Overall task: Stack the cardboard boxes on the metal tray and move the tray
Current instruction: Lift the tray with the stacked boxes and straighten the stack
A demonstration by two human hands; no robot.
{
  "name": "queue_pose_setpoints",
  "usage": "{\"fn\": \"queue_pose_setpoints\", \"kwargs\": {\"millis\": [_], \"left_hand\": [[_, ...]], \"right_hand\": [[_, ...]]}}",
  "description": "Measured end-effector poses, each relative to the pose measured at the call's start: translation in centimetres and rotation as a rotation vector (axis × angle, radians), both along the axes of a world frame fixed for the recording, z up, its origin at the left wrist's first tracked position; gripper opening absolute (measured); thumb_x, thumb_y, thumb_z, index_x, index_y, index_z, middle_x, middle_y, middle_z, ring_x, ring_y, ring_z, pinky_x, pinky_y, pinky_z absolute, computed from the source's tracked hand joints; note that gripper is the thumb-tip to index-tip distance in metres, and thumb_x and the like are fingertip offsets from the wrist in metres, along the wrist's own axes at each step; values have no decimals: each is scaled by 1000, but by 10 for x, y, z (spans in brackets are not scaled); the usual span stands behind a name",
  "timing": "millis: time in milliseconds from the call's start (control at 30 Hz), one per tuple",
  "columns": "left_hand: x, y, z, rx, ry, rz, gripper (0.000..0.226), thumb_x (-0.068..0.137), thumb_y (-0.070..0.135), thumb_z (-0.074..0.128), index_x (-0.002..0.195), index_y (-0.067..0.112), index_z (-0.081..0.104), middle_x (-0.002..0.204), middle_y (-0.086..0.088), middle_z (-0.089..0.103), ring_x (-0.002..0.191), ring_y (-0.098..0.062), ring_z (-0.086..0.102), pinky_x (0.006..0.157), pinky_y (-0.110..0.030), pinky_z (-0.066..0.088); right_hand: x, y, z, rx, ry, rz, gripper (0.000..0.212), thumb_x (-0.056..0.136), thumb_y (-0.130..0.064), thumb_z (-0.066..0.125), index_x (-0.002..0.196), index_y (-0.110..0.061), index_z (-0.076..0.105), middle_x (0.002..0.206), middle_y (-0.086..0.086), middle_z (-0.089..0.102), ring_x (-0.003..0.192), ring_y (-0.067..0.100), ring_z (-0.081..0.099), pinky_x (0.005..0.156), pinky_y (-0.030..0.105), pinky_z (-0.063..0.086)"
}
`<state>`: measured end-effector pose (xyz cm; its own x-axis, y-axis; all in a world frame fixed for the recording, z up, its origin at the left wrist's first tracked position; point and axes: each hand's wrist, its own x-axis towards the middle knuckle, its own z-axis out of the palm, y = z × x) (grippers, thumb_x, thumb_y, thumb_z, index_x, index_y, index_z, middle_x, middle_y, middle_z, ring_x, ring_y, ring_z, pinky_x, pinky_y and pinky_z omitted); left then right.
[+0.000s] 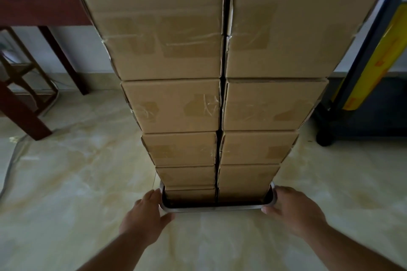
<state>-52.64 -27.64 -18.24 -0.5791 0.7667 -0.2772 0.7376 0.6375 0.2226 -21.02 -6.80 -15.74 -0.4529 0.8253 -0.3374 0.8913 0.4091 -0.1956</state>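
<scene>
Stacking looks done: two side-by-side columns of taped brown cardboard boxes [220,72] fill the shallow rectangular metal tray [211,208], which sits on the pale marble-look floor [66,193] at 6 o'clock in my view. My left hand [146,215] grasps the tray's 9 o'clock corner and my right hand [295,211] its 3 o'clock corner, fingers curled round the rim. I judge only the move remains, and that tall stack could tip.

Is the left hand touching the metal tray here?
Touching. The head view shows the left hand wrapped against the left end of the metal tray, thumb at its near corner with no gap visible.
</scene>
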Motion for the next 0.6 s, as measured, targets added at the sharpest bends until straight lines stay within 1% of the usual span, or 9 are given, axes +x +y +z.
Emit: {"fn": "queue_pose_setpoints", "kwargs": {"millis": [33,100,167,233,333,433,500,600], "left_hand": [[-3,-2,4,2,-25,16,90,88,71,57,160,27,27,162,9,36,143,-18,43,106,-36,47],[-10,-7,12,28,-91,55,100,86,72,60,164,25,19,168,6,27,148,-20,37,112,-37,42],[-17,-12,24,58,-134,81,102,85,69,63,165,25,16,169,5,25,150,-20,35,115,-36,39],[-27,-16,38,96,-171,106,107,83,69,66,165,25,14,169,3,24,151,-20,34,117,-35,36],[-39,-15,70,194,-262,149,109,79,68,72,164,26,19,168,2,29,148,-18,40,116,-34,38],[-45,-11,116,372,-359,226,103,79,58,80,162,26,28,163,2,39,140,-17,50,105,-33,45],[-47,-8,148,518,-430,276,92,85,47,80,160,24,34,161,3,42,137,-19,52,103,-34,42],[-44,-5,202,755,-574,304,71,96,29,71,158,25,37,158,3,46,136,-22,50,110,-40,38]], "right_hand": [[1,0,7,0,4,3,54,73,-82,51,102,-37,56,103,-10,64,90,10,62,78,33,56],[3,1,22,1,-15,6,66,79,-78,55,122,-28,56,123,-4,64,107,15,62,88,34,54],[7,4,37,4,17,-29,84,83,-77,57,145,-21,47,146,-1,54,128,19,54,99,34,49],[8,5,55,-5,121,-57,97,81,-80,55,158,-24,32,160,-5,40,142,17,43,108,34,42],[9,4,88,5,255,-65,98,81,-80,55,160,-29,28,164,-8,33,147,14,36,113,33,38],[11,6,119,16,367,-104,98,78,-82,55,158,-32,30,163,-9,35,145,14,39,112,33,39],[14,7,138,-17,485,-162,102,72,-83,58,158,-33,32,161,-6,38,144,17,41,111,36,40],[15,9,171,-88,765,-178,119,60,-87,67,159,-39,23,162,-7,36,146,19,38,116,45,38]]}}
